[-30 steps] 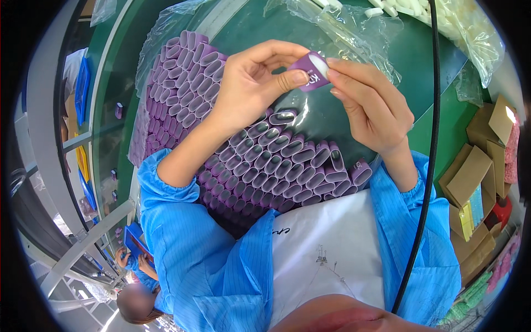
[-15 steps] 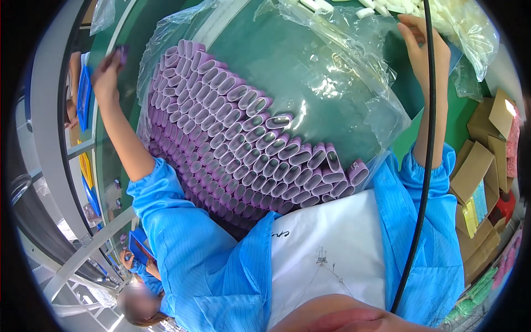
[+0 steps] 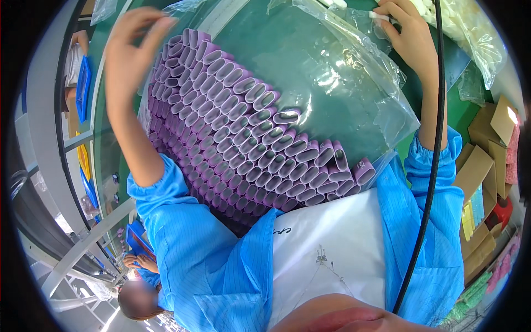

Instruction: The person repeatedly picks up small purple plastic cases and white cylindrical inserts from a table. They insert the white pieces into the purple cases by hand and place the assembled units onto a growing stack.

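Many oval purple sleeves (image 3: 224, 119), hollow and pale inside, stand packed in rows in front of me on clear plastic film (image 3: 332, 72). My left hand (image 3: 135, 47) hovers over the far left end of the rows, slightly blurred. Its thumb and fingers are apart, and no object shows in it. At the far right, my right hand (image 3: 408, 30) pinches a small white plastic piece (image 3: 378, 16) between thumb and fingers. It is beside a clear bag of cream-white pieces (image 3: 470, 27).
Open cardboard boxes (image 3: 474, 171) stand at the right. A black cable (image 3: 426, 205) hangs across the view by my right arm. Blue trays (image 3: 83, 91) lie beyond the frame at the left. A co-worker (image 3: 141, 263) sits at the lower left.
My left hand has moved right and inward from the left edge; the purple piece it held no longer shows. My right hand has shifted left and now pinches a white piece.
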